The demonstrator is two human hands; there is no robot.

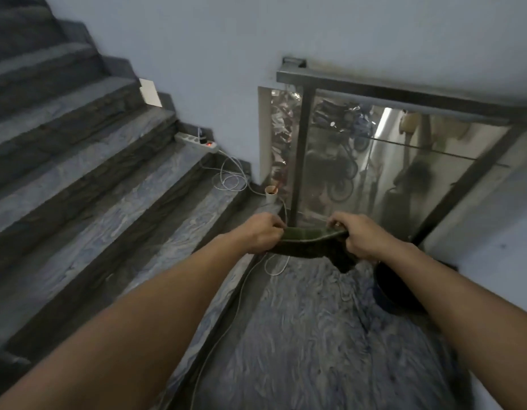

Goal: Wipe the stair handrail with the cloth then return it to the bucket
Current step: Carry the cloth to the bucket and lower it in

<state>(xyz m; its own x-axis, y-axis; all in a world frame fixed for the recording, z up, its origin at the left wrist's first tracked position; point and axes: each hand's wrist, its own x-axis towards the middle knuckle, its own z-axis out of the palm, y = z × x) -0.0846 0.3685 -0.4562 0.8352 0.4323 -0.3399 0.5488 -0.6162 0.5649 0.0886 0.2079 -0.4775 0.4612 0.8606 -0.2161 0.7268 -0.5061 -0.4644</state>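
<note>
A dark green cloth (308, 242) is stretched between both hands above the landing floor. My left hand (260, 233) pinches its left edge and my right hand (355, 236) grips its right edge, with a loose corner hanging down. The metal handrail (404, 97) runs along the top of a glass panel straight ahead, beyond and above the cloth. A dark bucket (392, 294) stands on the floor under my right forearm, which partly hides it.
Stone stairs (79, 173) rise on the left. A white power strip (197, 142) lies on one step, and white cables (231, 179) trail down across the floor. A paper cup (270, 195) stands by the rail post. A wall is at right.
</note>
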